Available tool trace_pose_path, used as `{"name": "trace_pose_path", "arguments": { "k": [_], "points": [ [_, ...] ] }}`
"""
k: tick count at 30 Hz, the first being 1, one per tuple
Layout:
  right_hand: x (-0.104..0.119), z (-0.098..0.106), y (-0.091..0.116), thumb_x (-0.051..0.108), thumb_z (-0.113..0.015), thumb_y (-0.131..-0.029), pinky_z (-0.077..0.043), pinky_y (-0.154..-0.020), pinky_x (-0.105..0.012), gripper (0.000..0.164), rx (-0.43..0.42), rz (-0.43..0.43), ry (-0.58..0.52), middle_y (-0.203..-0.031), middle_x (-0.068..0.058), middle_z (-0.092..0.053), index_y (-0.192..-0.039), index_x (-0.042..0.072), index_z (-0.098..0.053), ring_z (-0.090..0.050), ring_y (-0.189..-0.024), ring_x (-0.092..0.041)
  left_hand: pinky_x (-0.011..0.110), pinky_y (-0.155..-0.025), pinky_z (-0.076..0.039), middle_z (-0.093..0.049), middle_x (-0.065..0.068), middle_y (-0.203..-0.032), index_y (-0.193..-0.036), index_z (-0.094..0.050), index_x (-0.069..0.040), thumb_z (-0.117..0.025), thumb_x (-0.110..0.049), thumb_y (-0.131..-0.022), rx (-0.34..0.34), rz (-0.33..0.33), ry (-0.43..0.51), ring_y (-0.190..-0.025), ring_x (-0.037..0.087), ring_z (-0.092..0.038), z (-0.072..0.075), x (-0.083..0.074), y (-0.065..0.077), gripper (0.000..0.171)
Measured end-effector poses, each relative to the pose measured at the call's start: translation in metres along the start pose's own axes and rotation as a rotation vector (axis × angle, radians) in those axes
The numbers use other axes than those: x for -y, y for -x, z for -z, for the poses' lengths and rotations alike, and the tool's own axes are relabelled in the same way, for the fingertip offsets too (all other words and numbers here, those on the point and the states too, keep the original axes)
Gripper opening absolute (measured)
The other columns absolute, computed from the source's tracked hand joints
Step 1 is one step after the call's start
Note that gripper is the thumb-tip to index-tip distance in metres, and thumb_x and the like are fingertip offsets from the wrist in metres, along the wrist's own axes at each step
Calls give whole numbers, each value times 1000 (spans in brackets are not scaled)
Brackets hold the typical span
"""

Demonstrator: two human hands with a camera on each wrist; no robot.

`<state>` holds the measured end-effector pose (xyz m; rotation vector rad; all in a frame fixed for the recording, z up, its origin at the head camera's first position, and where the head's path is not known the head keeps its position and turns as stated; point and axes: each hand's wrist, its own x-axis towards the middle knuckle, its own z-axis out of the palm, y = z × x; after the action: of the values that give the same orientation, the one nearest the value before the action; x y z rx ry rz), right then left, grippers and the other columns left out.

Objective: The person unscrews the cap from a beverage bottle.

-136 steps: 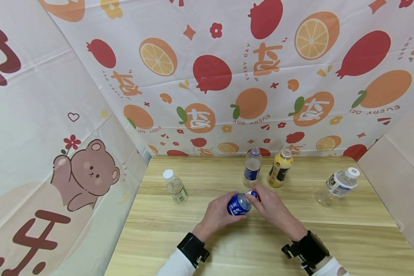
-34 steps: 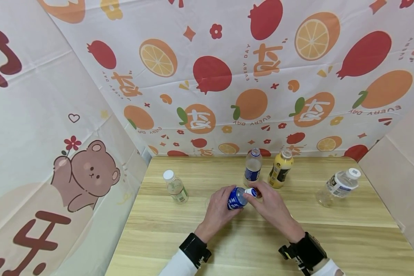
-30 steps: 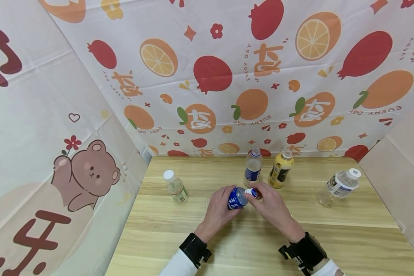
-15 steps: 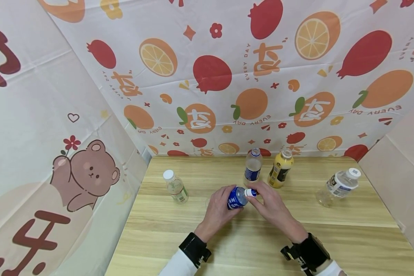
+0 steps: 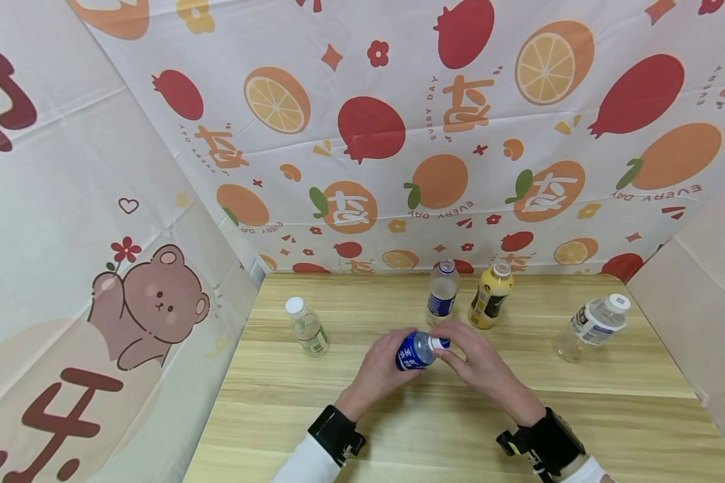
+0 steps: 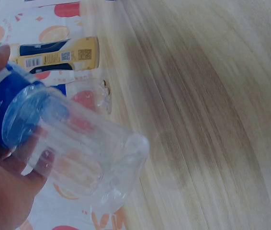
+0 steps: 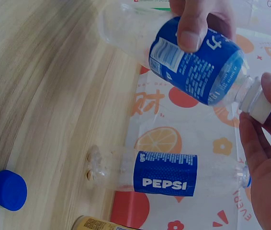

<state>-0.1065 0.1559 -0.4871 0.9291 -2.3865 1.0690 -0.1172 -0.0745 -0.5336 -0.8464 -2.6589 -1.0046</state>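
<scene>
My left hand (image 5: pixel 382 367) grips a clear plastic water bottle (image 5: pixel 415 351) round its blue label. The bottle is tilted, its neck pointing right, and its clear base (image 6: pixel 121 172) shows past my fingers in the left wrist view. My right hand (image 5: pixel 482 365) pinches the white cap (image 7: pixel 260 106) at the neck between thumb and fingers. In the right wrist view the cap sits right at the neck. Behind the hands stands a Pepsi bottle (image 5: pixel 442 295) with a blue ring at its neck. A yellow-labelled bottle (image 5: pixel 491 296) stands to its right.
A small white-capped bottle (image 5: pixel 307 327) stands at the left of the wooden table (image 5: pixel 290 416). Near the right edge is a clear white-capped bottle (image 5: pixel 592 327). A loose blue cap (image 7: pixel 9 190) lies on the table. A fruit-printed cloth (image 5: pixel 387 194) hangs along the back.
The held bottle was raised a little, then lowered slightly in the last half second. My right fingers have shifted round the white cap. The other bottles have stayed put.
</scene>
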Motion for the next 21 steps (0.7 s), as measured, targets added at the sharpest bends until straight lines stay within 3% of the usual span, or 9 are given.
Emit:
{"name": "trace_pose_path", "arguments": {
  "k": [4,7,10,16,21],
  "points": [
    [-1,1,0,-4,-83,-81,-60,-87,-43,40,19,22,-11,-119,-3,-72,-118,8,-71,-68,-110,-25,41,-104,-52,-64,6,-137,-147,-52,-11,-92,-29,-80,72,30,50,-123,23,-62,3,2,1,81],
    [-2,1,0,-4,-82,-82,-61,-86,-44,40,29,22,-11,-119,-4,-72,-118,7,-71,-68,-110,-26,40,-104,-52,-64,6,-136,-147,-52,-12,-92,-28,-80,79,36,53,-122,22,-62,3,3,1,81],
    [0,0,-1,1,-81,-86,-61,-85,-42,42,37,-37,4,-121,-7,-70,-125,5,-67,-67,-109,-24,42,-102,-53,-65,8,-133,-145,-53,-10,-93,-28,-78,11,6,2,-119,24,-64,1,3,0,81],
    [5,-4,-4,17,-75,-96,-60,-79,-34,40,10,-268,35,-113,-7,-66,-131,2,-62,-64,-96,-15,43,-96,-56,-67,8,-126,-140,-56,-11,-94,-38,-76,-143,-34,-179,-113,24,-66,-4,1,-3,79],
    [4,-6,-3,13,-78,-93,-58,-70,-28,29,-38,-277,62,-98,1,-64,-118,4,-67,-63,-85,-11,44,-96,-55,-67,7,-127,-141,-57,-13,-94,-40,-75,-156,-15,-235,-114,23,-65,-6,-1,-4,80]
  ]
}}
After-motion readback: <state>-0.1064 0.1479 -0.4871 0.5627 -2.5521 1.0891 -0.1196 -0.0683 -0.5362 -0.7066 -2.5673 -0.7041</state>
